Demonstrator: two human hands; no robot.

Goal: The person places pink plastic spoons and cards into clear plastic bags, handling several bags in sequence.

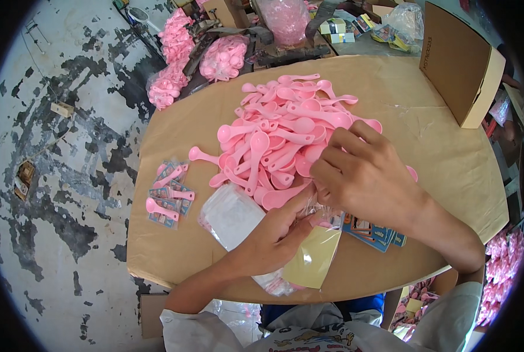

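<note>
A clear bag with a yellow card in it (314, 258) lies near the person's edge of the surface (449, 182), its long axis running roughly from the fingers down toward the body. The left hand (273, 237) is the nearer, its thumb and fingers clamping the bag's upper end. The right hand (364, 173) is curled over the mouth from the far right; its fingertips are hidden, so what they pinch cannot be told. Just left is a stack of clear bags (232, 217); right, blue cards (376, 234); beyond, a heap of pink spoons (285, 138); farther left, bagged spoons (171, 193).
</note>
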